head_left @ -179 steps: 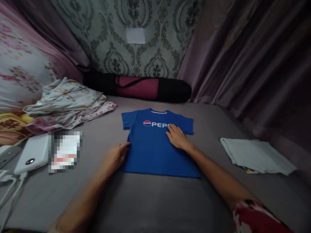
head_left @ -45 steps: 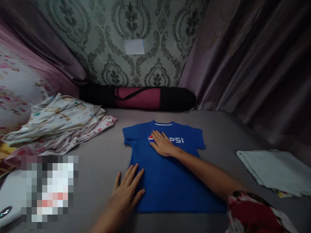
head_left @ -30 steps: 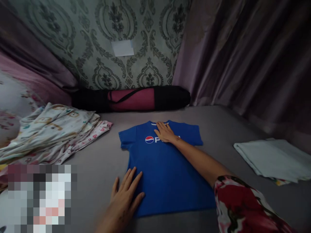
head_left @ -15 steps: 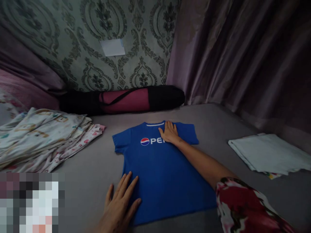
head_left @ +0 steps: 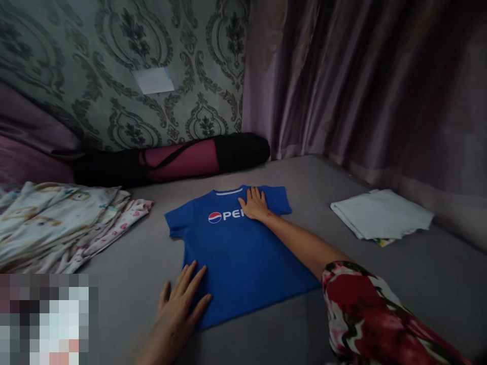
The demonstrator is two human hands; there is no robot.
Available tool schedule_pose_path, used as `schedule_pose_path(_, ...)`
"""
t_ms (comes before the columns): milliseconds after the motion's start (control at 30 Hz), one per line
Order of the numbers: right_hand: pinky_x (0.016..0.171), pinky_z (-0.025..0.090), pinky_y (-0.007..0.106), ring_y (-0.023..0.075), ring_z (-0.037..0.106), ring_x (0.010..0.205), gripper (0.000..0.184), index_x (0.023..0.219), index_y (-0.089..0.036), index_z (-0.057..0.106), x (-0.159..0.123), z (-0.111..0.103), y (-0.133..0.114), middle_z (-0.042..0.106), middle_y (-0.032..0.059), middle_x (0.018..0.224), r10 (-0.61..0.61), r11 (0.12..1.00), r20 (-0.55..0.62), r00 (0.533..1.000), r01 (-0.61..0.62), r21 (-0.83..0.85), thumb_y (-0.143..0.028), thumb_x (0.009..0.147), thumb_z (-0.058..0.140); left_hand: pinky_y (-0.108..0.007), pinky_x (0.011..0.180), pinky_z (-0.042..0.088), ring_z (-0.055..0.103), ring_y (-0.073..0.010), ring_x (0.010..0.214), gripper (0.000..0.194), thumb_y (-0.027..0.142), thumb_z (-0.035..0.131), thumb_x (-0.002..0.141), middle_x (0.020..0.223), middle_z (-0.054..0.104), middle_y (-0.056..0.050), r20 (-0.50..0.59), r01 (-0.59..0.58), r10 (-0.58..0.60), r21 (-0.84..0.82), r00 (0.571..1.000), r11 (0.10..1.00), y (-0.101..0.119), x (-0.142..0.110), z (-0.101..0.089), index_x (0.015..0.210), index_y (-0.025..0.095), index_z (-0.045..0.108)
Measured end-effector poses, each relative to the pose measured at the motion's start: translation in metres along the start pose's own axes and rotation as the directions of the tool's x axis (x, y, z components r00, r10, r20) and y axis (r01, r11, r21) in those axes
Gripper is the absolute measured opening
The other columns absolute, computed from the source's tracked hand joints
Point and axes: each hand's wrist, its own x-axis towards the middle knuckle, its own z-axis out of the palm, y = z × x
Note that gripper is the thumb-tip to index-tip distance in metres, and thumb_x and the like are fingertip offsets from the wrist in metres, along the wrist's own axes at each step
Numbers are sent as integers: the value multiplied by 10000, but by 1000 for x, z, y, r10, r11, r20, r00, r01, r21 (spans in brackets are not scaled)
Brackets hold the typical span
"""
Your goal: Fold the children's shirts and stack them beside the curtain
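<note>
the right hand (head_left: 254, 204) has been shifted from the shirt's (head_left: 236, 258) emblem (head_left: 214, 217) to just right of its collar (head_left: 229, 192). the left hand (head_left: 181, 301) is laid on its near left edge. on both, fingers are spread open. the shirt is laid flat on the sheet (head_left: 289, 329), left of a cloth (head_left: 380, 214).

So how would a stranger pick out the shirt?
Find the long dark bag by the patterned wall. In front, the shirt lies flat on a grey sheet. Unlike the pale heap to its left and folded cloth to its right, it is blue with a round logo.
</note>
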Motion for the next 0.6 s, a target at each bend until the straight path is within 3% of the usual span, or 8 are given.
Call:
schedule_pose_path(167,1170,41,479,292,102,1467,765,1511,-31,247,-18,-15,31,186,179,1585,-2,998,52,999,5,-57,-564,971,151,-625,1100,254,282,-308,1433,531,465,365,958,1556,317,-89,29,12,-11,-36,1000,999,3,3,-7,1464,303,390)
schedule_pose_path(300,1179,26,445,263,104,1472,738,1516,-65,259,-40,-23,45,200,148,1588,-178,982,97,979,183,-49,-549,974,131,-605,1126,202,273,-300,1437,542,476,358,957,1561,311,-96,58,26,-22,-61,998,998,10,2,-18,1462,282,393)
schedule_pose_path(433,1185,-23,407,235,98,1476,720,1526,-116,258,-78,-26,54,177,95,1601,-354,933,147,924,359,-5,-561,972,136,-602,1135,164,247,-298,1446,569,522,327,957,1569,292,-104,70,16,-8,-105,998,994,12,0,-26,1464,269,378)
schedule_pose_path(600,1190,-34,408,239,81,1478,691,1539,-183,230,-130,-36,72,138,34,1611,-459,887,199,866,458,55,-576,971,199,-587,1147,132,246,-300,1445,587,556,323,951,1571,288,-102,76,22,-14,-114,997,993,10,0,-27,1462,271,375)
